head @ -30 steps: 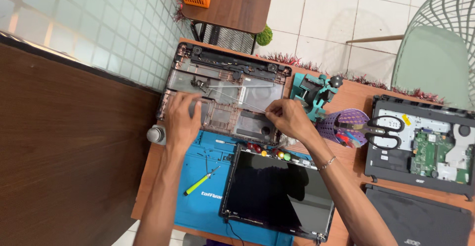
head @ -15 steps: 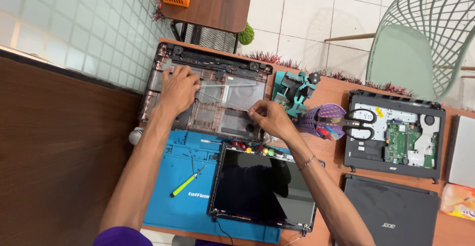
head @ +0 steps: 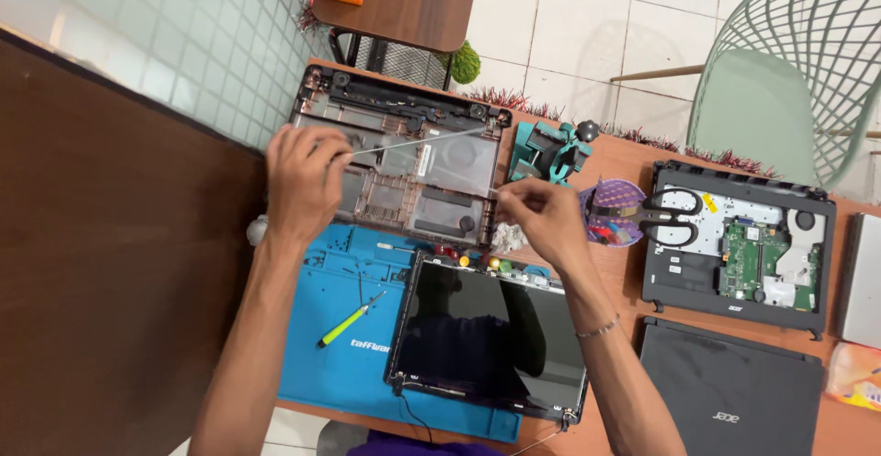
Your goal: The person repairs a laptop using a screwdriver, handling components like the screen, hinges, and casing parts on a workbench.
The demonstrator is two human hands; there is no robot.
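Left hand (head: 301, 179): pinching one end of a thin pale strip (head: 418, 140), fingers closed on it, over the left side of the open laptop base (head: 404, 158).
Right hand (head: 541, 219): gripping the strip's other end near the base's right edge.
Strip: stretching taut across the base.
Laptop base: lying at the tabletop's (head: 615, 149) far left corner.
Nearby: a blue mat (head: 340, 364) is carrying a yellow-green screwdriver (head: 351, 319) and a detached screen (head: 491, 341).

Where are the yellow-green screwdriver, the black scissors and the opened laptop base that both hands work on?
yellow-green screwdriver (head: 347, 323): head view, on the middle of its handle.
black scissors (head: 668, 217): head view, on the handle loops.
opened laptop base (head: 404, 167): head view, on its inner tray between the hands.
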